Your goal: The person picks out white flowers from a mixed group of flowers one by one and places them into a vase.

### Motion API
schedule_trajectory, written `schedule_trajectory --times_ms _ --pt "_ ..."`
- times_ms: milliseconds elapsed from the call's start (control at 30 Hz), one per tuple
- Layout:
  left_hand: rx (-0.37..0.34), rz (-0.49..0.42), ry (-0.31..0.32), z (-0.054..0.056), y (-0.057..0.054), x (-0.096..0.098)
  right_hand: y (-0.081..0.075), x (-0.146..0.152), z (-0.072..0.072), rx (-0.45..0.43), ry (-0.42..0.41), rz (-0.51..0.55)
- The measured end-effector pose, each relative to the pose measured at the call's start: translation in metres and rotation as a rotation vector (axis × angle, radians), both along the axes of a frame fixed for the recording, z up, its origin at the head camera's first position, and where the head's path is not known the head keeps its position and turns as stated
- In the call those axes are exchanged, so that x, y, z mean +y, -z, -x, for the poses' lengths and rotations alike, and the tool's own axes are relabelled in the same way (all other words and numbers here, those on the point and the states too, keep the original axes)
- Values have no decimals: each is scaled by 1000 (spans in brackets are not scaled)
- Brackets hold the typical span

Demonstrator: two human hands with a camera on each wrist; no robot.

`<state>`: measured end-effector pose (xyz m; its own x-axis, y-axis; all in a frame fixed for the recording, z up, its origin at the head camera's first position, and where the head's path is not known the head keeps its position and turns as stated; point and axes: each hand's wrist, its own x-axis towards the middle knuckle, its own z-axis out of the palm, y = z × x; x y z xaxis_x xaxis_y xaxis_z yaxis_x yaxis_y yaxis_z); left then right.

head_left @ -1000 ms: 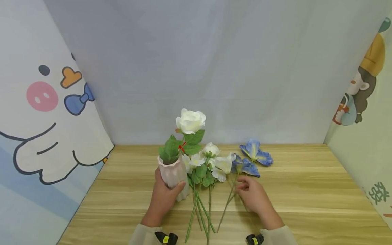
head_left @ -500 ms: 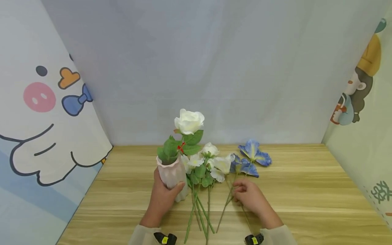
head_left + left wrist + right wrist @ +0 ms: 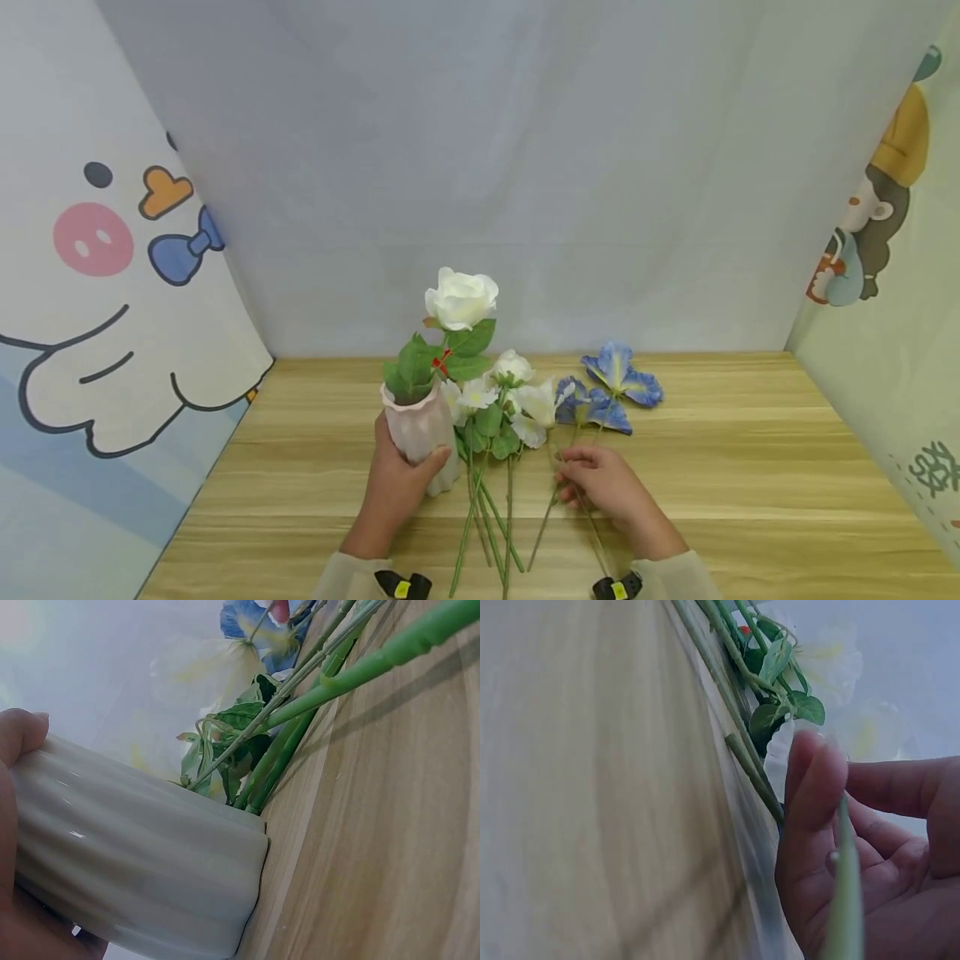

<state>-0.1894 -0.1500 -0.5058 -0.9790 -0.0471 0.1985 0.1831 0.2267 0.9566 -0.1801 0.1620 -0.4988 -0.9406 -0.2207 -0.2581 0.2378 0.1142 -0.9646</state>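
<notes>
My left hand (image 3: 397, 492) grips a pale pink fluted vase (image 3: 422, 437), thumb across its front; it stands a little tilted on the table. A large white rose (image 3: 461, 298) with green leaves rises from its mouth. My right hand (image 3: 603, 487) pinches a thin green flower stem (image 3: 846, 900) between thumb and fingers, right of the pile. That stem runs up toward a white flower (image 3: 536, 404); its join is hard to follow. Blue irises (image 3: 618, 371) lie just beyond the right hand. In the left wrist view the vase (image 3: 142, 847) hides most of the left fingers.
Several white flowers (image 3: 477, 396) lie right of the vase, their green stems (image 3: 480, 517) crossing toward the front edge. The wooden table (image 3: 750, 467) ends at a grey backdrop (image 3: 637, 208), with printed cartoon panels on both sides.
My right hand has shifted left and slightly toward me, its fingers on the stem, and the white flower has slid a little left. The left hand still holds the vase.
</notes>
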Motion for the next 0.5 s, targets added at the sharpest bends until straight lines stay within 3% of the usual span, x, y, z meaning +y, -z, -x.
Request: schedule_trajectory --times_ms 167,500 --pt "9 -12 7 0 -1 0 -2 -2 0 -1 -29 50" --pt "-2 -23 12 -2 -2 1 -6 0 1 27 15 70"
